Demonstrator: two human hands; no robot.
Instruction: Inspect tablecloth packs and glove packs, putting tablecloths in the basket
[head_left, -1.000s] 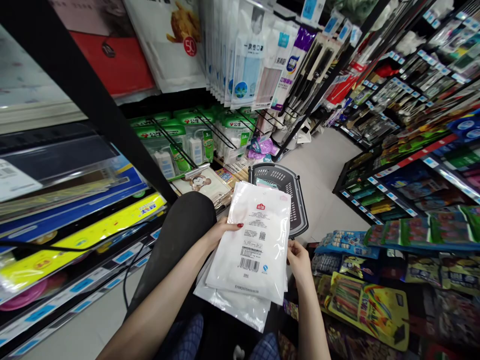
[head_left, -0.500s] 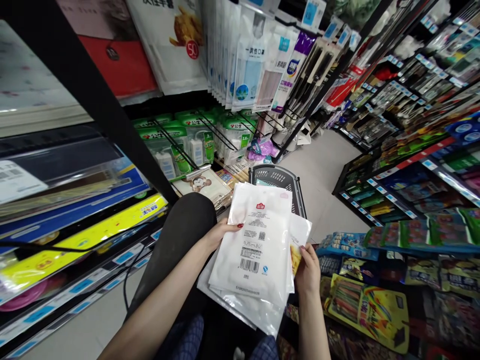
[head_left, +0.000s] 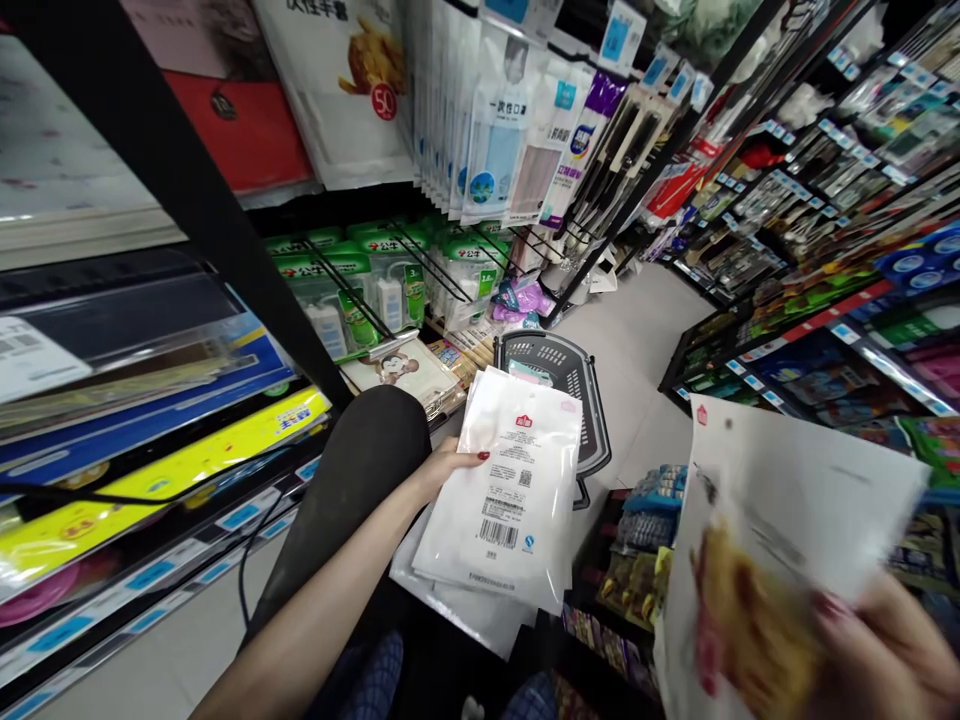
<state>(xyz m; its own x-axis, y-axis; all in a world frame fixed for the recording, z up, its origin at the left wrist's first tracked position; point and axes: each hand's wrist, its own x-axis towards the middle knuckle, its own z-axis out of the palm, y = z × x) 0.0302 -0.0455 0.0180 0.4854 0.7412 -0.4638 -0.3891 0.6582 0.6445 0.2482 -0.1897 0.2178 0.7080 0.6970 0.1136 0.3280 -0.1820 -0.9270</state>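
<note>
My left hand (head_left: 448,467) grips the left edge of a small stack of white plastic packets (head_left: 499,540), thumb on top. The uppermost packet lies back side up, with a red logo, small print and a barcode. Off to the right, close to the camera, my right hand (head_left: 892,640) pinches a single white packet (head_left: 795,470) with a food picture on its front. Motion blurs this packet and the fingers. The two hands are well apart. Just beyond the stack stands a dark grey shopping basket (head_left: 592,400) with a pale green item inside.
Green-and-white plug packs (head_left: 390,290) and face mask packets (head_left: 499,140) hang on the left rack, beside a black post (head_left: 187,190). A bent knee (head_left: 375,430) sits below them. Snack packets fill the right shelves (head_left: 847,330). Grey floor (head_left: 637,350) runs between.
My right hand has drawn one packet out of the stack and moved it right, nearer the camera. My left hand still holds the rest in nearly the same place.
</note>
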